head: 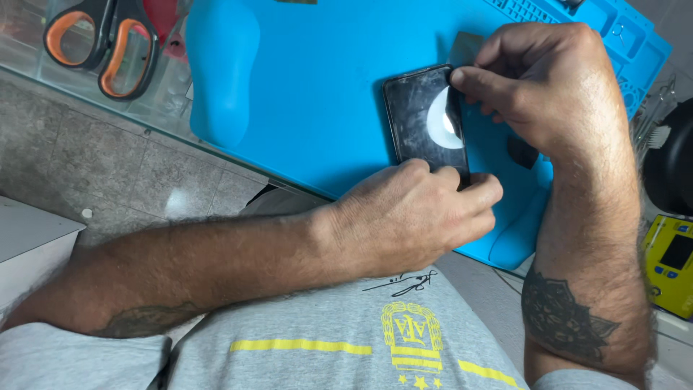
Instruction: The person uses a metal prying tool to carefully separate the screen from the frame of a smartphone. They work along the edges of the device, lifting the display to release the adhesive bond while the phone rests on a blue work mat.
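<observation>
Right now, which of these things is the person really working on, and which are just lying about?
In use:
black phone
left hand, holding its near end
right hand, fingers at its far edge
blue work mat

Lying about:
orange-handled scissors
yellow device

A glass table (155, 119) carried a blue silicone work mat (317, 94). On the mat lay a dark phone (417, 119). Orange-handled scissors (101, 43) lay on the glass beside the mat.

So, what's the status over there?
Left hand gripping phone bottom edge. Right hand pinching its top corner. Blue mat underneath, nothing blocking.
</observation>
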